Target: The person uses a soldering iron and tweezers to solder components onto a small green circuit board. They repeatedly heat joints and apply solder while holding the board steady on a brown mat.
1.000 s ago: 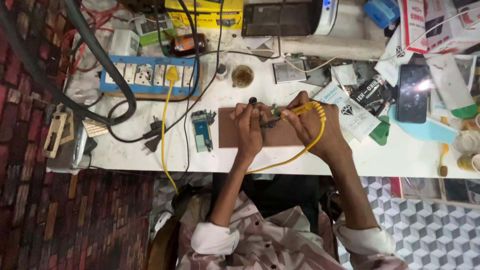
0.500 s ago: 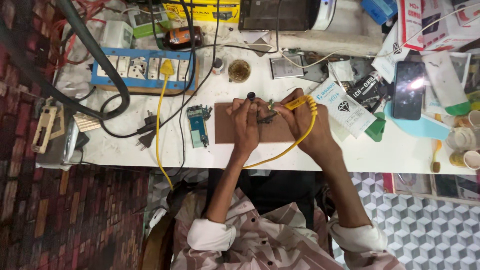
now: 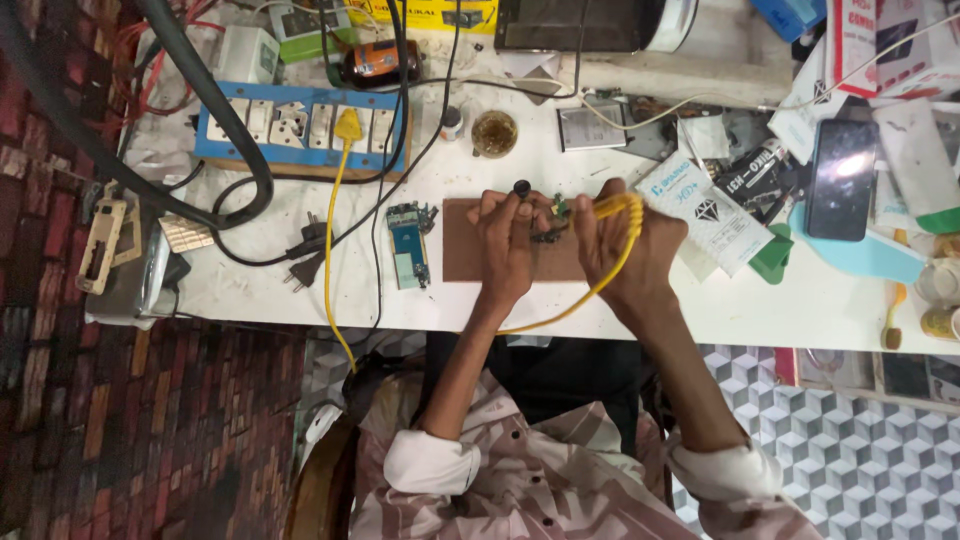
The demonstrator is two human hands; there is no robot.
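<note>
Small green circuit board (image 3: 556, 218), held above the brown rectangular work mat (image 3: 470, 255) near its upper right part, pinched between the two hands, which meet over it; left hand (image 3: 508, 245) curled nearly closed, fingertips on the board's left edge, a small black round-headed tool (image 3: 521, 188) rising from its grip at the mat's top edge; right hand (image 3: 622, 250) closed round a yellow-handled soldering iron (image 3: 612, 207), its tip directed left toward the board; yellow cable (image 3: 590, 295) looping from the iron's handle down across the mat's lower right corner and off the front edge of the white workbench (image 3: 260, 295). Just left of the mat, a blue-and-green phone circuit board (image 3: 408, 243) lying flat; further left, a black two-pin plug (image 3: 305, 255) on its cord. Above and left of the mat, a blue switch-and-socket board (image 3: 300, 125) with a yellow plug (image 3: 347, 127) seated in it; directly above the mat, a small round tin of amber flux (image 3: 494, 132). Right of the mat, white printed sachets (image 3: 715, 215), then a black smartphone (image 3: 842, 180) lying on a light blue tray (image 3: 870, 255). Below the mat, beyond the bench edge, the person's patterned rolled sleeves (image 3: 440, 465).
</note>
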